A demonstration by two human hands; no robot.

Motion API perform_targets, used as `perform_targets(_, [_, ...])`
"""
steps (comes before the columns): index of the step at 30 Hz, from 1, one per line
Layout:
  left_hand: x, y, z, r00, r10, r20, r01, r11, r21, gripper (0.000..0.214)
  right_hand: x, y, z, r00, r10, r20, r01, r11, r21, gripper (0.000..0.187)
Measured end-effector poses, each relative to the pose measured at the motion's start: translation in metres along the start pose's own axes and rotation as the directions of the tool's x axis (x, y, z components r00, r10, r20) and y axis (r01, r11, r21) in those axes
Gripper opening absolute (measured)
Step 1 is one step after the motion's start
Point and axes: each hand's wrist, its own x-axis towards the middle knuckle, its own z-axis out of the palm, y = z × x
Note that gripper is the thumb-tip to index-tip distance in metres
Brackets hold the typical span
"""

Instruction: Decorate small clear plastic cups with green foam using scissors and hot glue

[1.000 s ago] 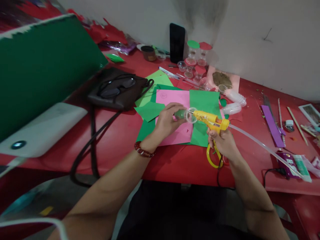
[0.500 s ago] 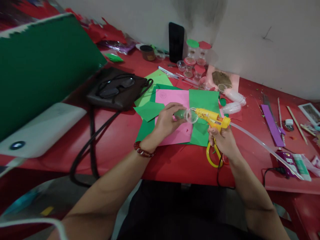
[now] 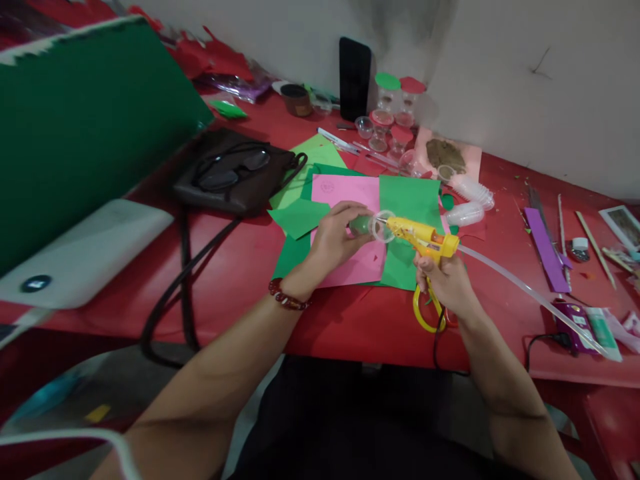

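Note:
My left hand [image 3: 334, 238] is closed round a small clear plastic cup [image 3: 376, 227] with something green at its base, held on its side over a pink paper sheet [image 3: 350, 267]. My right hand [image 3: 447, 280] grips a yellow glue gun [image 3: 420, 237]; its nozzle touches the cup's rim. A long clear glue stick [image 3: 530, 293] trails from the gun's back to the right. Green paper sheets [image 3: 407, 200] lie under and beside the pink one. Yellow-handled scissors [image 3: 425, 313] lie below my right hand.
On the red table [image 3: 360, 327] lie a brown bag with dark glasses [image 3: 230, 173], a white device [image 3: 85, 253] and a big green board [image 3: 85, 127] at left. A black phone [image 3: 354, 77], lidded jars [image 3: 393, 103] and stacked clear cups [image 3: 467, 203] stand at the back. Sticks and purple strips [image 3: 547, 250] are at right.
Hardly anything has moved: the glue gun's nozzle has shifted slightly along the cup's rim, and the view has drifted a little.

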Motion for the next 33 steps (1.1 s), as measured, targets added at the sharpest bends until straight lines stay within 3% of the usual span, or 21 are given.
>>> perform_targets(33, [0.0004, -0.0074, 0.0018, 0.998, -0.007, -0.063, 0.009, 0.999, 0.040, 0.040, -0.0029, -0.0078, 0.0015, 0.998, -0.048, 0.044, 0.052, 0.995, -0.086, 0.063])
